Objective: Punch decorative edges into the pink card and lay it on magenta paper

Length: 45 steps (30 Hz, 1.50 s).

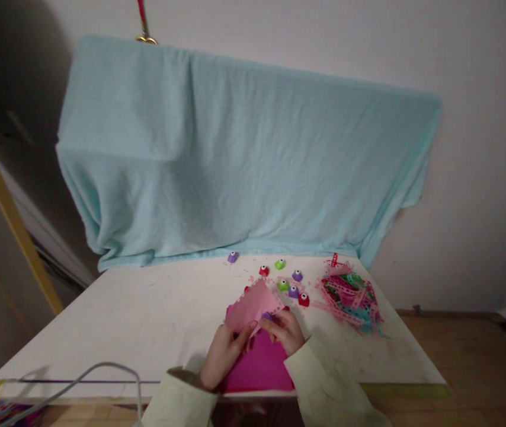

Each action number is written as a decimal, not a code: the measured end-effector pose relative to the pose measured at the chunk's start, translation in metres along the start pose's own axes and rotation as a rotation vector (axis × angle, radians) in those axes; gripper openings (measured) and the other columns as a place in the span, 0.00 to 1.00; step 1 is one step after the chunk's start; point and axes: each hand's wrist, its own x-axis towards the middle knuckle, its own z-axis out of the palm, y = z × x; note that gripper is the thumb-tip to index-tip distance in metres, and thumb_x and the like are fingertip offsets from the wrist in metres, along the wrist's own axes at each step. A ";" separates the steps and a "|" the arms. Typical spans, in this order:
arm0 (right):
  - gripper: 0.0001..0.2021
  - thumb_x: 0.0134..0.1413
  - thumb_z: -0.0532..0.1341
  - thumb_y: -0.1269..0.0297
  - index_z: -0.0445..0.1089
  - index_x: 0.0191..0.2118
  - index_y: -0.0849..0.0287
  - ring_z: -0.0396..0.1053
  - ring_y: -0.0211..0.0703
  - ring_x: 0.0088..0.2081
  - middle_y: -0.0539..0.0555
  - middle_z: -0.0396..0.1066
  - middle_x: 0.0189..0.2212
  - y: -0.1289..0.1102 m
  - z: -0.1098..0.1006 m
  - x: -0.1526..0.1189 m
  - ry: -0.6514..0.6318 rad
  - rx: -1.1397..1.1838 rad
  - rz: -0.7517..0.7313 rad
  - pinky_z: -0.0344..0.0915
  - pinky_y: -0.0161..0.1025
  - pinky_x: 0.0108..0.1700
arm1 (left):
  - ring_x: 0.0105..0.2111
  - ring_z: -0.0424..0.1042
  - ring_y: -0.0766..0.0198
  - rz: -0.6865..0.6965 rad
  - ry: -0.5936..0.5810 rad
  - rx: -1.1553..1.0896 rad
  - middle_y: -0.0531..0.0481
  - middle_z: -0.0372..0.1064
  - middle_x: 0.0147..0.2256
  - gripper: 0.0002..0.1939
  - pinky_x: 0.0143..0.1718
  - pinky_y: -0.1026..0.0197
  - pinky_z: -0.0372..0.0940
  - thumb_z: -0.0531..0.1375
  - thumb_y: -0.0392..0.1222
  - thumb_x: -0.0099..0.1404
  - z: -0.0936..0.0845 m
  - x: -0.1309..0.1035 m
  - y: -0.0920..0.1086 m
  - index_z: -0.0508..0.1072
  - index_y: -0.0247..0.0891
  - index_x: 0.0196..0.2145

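My left hand (225,354) is closed on the lower edge of a light pink sheet of paper (253,303), whose edges show rows of small punched holes. A small purple craft punch (266,316) is gripped in my right hand (289,333), at the sheet's lower right edge. Beneath both hands lies magenta paper (264,365) at the table's front edge. Just beyond the sheet stand more small punches, among them a red punch (303,299), a purple punch (293,292) and a green punch (283,285).
A tangled pile of punched paper strips (353,296) lies on the right of the white table (137,320). Farther back are another purple punch (232,257) and pink paper bits. A light blue cloth (257,154) hangs behind; a grey cable (102,365) loops at front left.
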 end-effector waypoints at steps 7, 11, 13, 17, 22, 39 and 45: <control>0.16 0.48 0.66 0.53 0.66 0.23 0.60 0.54 0.32 0.15 0.43 0.56 0.12 -0.001 0.000 -0.002 -0.012 0.017 -0.017 0.47 0.32 0.18 | 0.20 0.69 0.63 -0.038 0.030 -0.047 0.49 0.69 0.18 0.27 0.22 0.66 0.59 0.50 0.58 0.65 -0.003 -0.002 0.010 0.72 0.34 0.23; 0.15 0.49 0.66 0.53 0.68 0.26 0.60 0.55 0.32 0.16 0.44 0.58 0.14 0.004 -0.001 0.001 -0.009 0.050 -0.009 0.51 0.31 0.18 | 0.21 0.70 0.62 -0.021 0.035 -0.053 0.48 0.72 0.20 0.25 0.24 0.65 0.60 0.51 0.58 0.65 -0.005 -0.002 0.010 0.73 0.34 0.26; 0.15 0.48 0.66 0.52 0.67 0.30 0.60 0.57 0.32 0.16 0.44 0.61 0.17 0.007 -0.001 0.003 -0.012 0.106 0.005 0.53 0.31 0.18 | 0.21 0.71 0.62 -0.016 0.025 -0.032 0.48 0.71 0.19 0.26 0.24 0.65 0.60 0.51 0.58 0.65 -0.005 -0.002 0.009 0.73 0.34 0.23; 0.16 0.46 0.68 0.54 0.66 0.33 0.60 0.58 0.31 0.18 0.44 0.62 0.21 0.014 0.000 0.008 -0.034 0.214 -0.015 0.56 0.30 0.18 | 0.19 0.70 0.62 -0.028 0.040 -0.010 0.48 0.71 0.17 0.29 0.24 0.65 0.60 0.49 0.58 0.66 -0.005 -0.002 0.008 0.73 0.34 0.21; 0.15 0.46 0.69 0.57 0.68 0.36 0.60 0.59 0.31 0.21 0.47 0.66 0.25 0.016 0.001 0.009 -0.067 0.226 -0.059 0.57 0.31 0.21 | 0.19 0.70 0.63 -0.066 0.046 -0.024 0.48 0.70 0.16 0.30 0.25 0.66 0.60 0.49 0.59 0.66 -0.006 -0.001 0.006 0.73 0.34 0.19; 0.14 0.43 0.70 0.60 0.70 0.32 0.63 0.62 0.33 0.23 0.48 0.67 0.24 0.004 0.008 0.001 -0.082 0.145 -0.040 0.58 0.31 0.23 | 0.19 0.69 0.63 -0.014 0.057 -0.075 0.50 0.69 0.17 0.24 0.23 0.66 0.60 0.52 0.56 0.65 -0.001 0.001 -0.001 0.71 0.35 0.22; 0.14 0.44 0.70 0.58 0.69 0.30 0.62 0.59 0.32 0.22 0.47 0.65 0.23 -0.001 0.010 0.001 -0.069 0.154 -0.066 0.55 0.30 0.21 | 0.19 0.69 0.63 -0.011 0.047 -0.077 0.50 0.69 0.18 0.24 0.23 0.65 0.60 0.53 0.56 0.65 -0.002 0.001 -0.002 0.72 0.34 0.22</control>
